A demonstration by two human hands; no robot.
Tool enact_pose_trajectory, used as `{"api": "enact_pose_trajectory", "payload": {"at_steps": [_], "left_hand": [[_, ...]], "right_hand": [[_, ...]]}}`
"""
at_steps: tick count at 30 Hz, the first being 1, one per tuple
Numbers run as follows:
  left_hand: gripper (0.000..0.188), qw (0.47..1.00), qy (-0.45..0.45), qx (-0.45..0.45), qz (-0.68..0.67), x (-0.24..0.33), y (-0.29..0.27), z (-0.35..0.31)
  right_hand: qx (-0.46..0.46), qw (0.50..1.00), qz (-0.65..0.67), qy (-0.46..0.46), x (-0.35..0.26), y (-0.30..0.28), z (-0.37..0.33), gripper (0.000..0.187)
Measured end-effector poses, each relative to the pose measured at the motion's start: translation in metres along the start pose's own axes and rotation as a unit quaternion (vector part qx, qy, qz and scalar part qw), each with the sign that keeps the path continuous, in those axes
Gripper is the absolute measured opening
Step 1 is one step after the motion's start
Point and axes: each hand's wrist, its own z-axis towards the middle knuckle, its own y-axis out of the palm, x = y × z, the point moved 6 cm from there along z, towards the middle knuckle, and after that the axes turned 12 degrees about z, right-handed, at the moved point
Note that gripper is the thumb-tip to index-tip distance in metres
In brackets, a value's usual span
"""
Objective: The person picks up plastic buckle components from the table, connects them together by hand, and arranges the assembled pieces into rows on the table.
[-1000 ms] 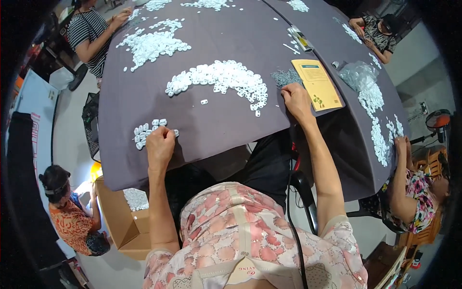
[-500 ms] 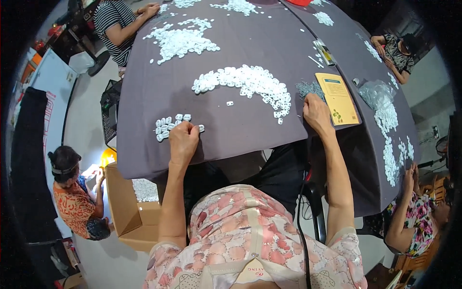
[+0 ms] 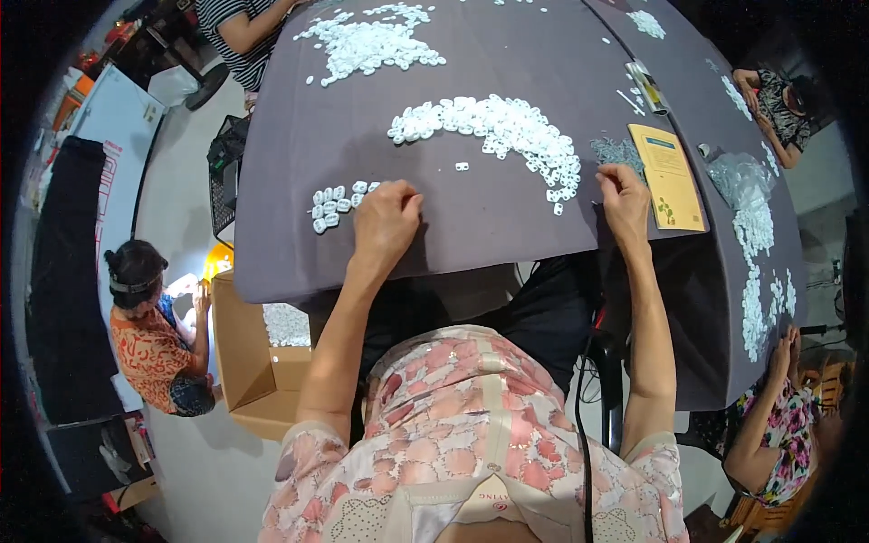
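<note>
My left hand (image 3: 387,217) is closed, fingers curled, over the right end of a small cluster of white two-holed plastic pieces (image 3: 331,204). Whatever its fingertips hold is hidden. My right hand (image 3: 626,201) has thumb and forefinger pinched together just on the near side of a pile of thin grey metal pins (image 3: 614,152); anything in the pinch is too small to name. Beyond and between my hands, more of the white pieces lie in a curved heap (image 3: 498,122). One lone white piece (image 3: 462,166) rests inside that curve.
A yellow booklet (image 3: 668,176) lies right of my right hand, near a clear plastic bag (image 3: 738,176). Another white heap (image 3: 371,45) is farther off on the grey cloth (image 3: 507,231). A cardboard box (image 3: 249,371) stands below the table's left edge. Several people sit around.
The whole view has shifted. My left hand has moved slightly right and away from me along the cluster. My right hand has drawn back a little from the metal pins.
</note>
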Motion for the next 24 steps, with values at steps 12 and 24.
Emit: {"api": "enact_pose_trajectory", "payload": {"at_steps": [12, 24], "left_hand": [[0.011, 0.994, -0.002, 0.098, 0.045, -0.002, 0.034, 0.073], [0.016, 0.995, 0.063, 0.071, 0.035, 0.000, 0.048, 0.087]], "right_hand": [[-0.076, 0.987, 0.126, -0.066, -0.041, 0.055, -0.051, 0.010], [-0.077, 0.985, 0.110, -0.108, -0.043, 0.061, -0.055, 0.011]]}}
